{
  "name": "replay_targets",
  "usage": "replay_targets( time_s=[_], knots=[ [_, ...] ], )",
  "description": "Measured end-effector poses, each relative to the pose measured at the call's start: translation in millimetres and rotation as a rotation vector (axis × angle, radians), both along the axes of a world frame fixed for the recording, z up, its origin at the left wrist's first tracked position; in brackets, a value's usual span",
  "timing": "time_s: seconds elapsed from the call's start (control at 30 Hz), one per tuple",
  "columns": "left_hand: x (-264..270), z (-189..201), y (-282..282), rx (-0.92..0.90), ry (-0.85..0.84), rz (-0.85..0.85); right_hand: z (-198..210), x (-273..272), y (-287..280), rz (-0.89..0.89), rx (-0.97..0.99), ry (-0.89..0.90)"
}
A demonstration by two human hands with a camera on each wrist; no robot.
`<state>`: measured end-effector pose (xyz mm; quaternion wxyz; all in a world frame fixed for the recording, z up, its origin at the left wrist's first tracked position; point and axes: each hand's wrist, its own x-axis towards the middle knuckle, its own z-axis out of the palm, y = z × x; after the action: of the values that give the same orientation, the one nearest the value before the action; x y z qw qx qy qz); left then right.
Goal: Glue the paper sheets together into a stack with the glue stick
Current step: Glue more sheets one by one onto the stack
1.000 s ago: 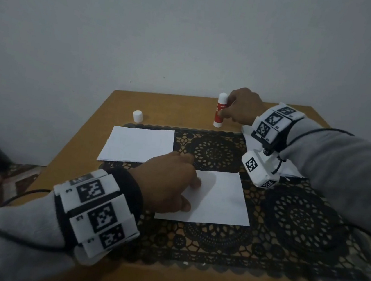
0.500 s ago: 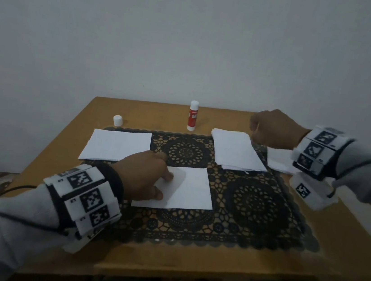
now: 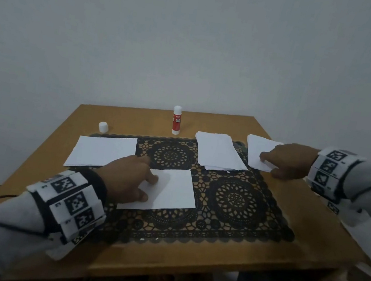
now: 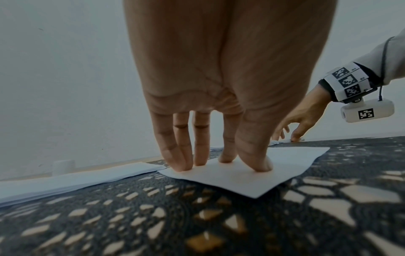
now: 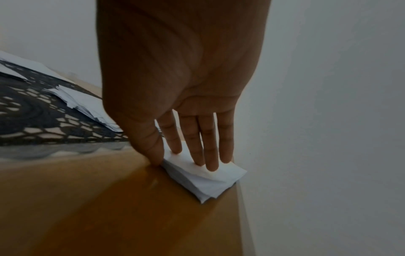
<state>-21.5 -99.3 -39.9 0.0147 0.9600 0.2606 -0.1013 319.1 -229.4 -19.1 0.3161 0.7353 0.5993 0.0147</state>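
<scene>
A single white sheet (image 3: 173, 188) lies in the middle of the black lace mat (image 3: 233, 198). My left hand (image 3: 147, 186) presses on its left part with straight fingers (image 4: 179, 162). My right hand (image 3: 268, 164) rests on a small pile of sheets (image 3: 259, 147) at the table's right edge. Its straight fingers (image 5: 210, 164) lie on top of that pile (image 5: 210, 187), and the thumb touches the pile's near corner. The red and white glue stick (image 3: 176, 120) stands upright at the back, with no hand on it. Its white cap (image 3: 102, 126) sits to the left.
A thicker paper pile (image 3: 219, 152) lies on the mat's back right part, and another stack (image 3: 103, 150) at the left. The wooden table (image 3: 305, 222) stands against a plain wall. Its right edge runs close beside the small pile.
My right hand let go of the glue stick, which stays standing at the back, and moved right onto the small pile. My left hand stayed on the middle sheet.
</scene>
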Motion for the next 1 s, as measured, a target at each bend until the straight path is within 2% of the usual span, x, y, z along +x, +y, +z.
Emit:
replay_targets(
  time_s=[0.17,0.4,0.77,1.0],
  knots=[
    [2,-1,2,-0.002,0.0,-0.001,-9,7,2,0.004,0.062,0.036],
    [1,-1,0,0.004,0.01,0.004,-21,12,7,0.046,0.139,-0.032],
    [2,-1,0,-0.002,-0.006,0.018,-8,22,15,-0.002,0.241,0.169],
    [0,-2,-3,0.008,-0.031,0.035,7,21,4,-0.001,0.441,0.169]
  ],
)
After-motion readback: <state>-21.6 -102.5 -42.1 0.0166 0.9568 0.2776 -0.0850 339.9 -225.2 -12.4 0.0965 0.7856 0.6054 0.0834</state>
